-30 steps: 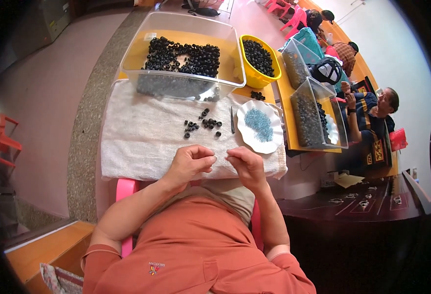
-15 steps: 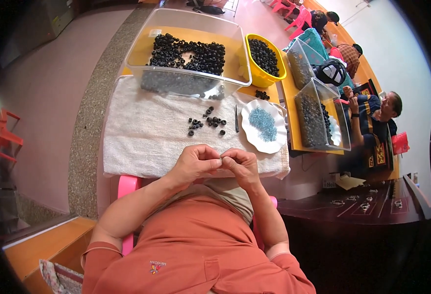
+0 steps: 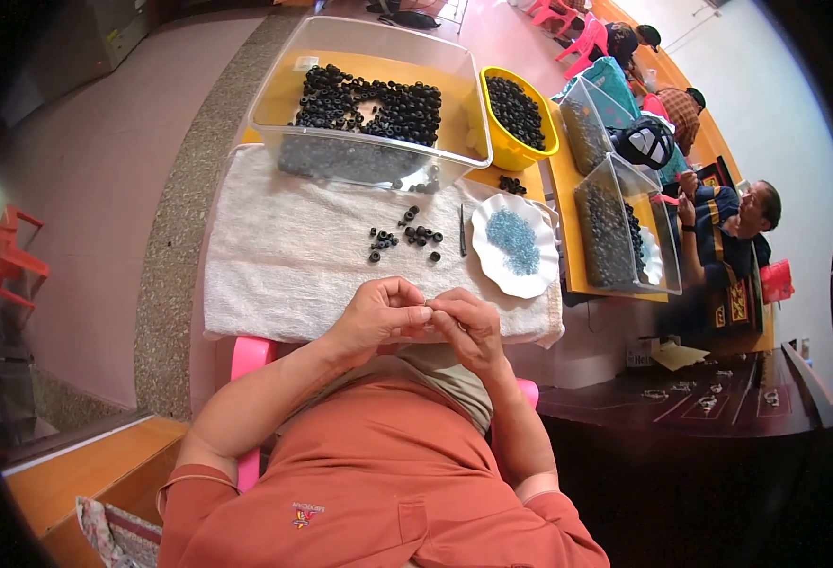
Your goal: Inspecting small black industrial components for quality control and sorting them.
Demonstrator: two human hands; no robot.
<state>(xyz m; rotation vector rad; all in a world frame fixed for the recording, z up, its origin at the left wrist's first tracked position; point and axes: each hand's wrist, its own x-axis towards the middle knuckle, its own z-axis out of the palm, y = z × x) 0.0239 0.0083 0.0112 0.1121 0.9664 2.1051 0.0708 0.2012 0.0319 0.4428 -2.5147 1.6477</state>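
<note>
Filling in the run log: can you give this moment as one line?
left hand: fingertips meet right's, item unclear | right hand: same | black rings: loose on white towel | plate: blue bits

Pinkish floor (image 3: 94, 161) (speckled grey strip (image 3: 175, 237)), red chairs (image 3: 0, 260) at left

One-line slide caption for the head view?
Left hand and right hand meet fingertip to fingertip above white towel, near small black rings.
</note>
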